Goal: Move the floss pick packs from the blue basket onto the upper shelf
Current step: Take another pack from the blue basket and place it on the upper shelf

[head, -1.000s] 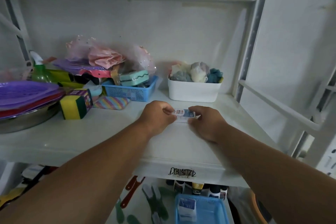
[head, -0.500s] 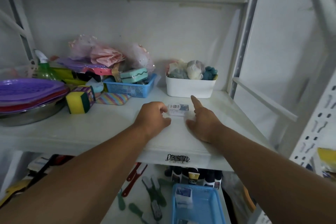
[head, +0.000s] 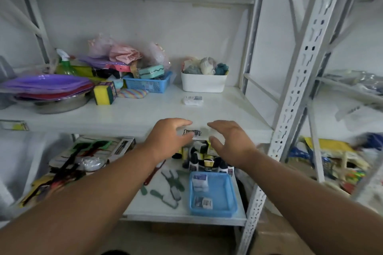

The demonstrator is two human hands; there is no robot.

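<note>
White upper shelf (head: 132, 114) bears one floss pick pack (head: 192, 100). My left hand (head: 167, 141) and right hand (head: 232, 143) hover open, empty — basket (head: 230, 209) packs look light, slippery; I'd pinch edges.

Both bare forearms extend forward from the lower corners, converging toward centre. Left hand (head: 167, 141) and right hand (head: 232, 143) are level, near each other, fingers loosely curled and spread, each grip empty.

White bin (head: 203, 84), yellow sponge (head: 103, 93), purple plates (head: 45, 84) on shelf.
</note>
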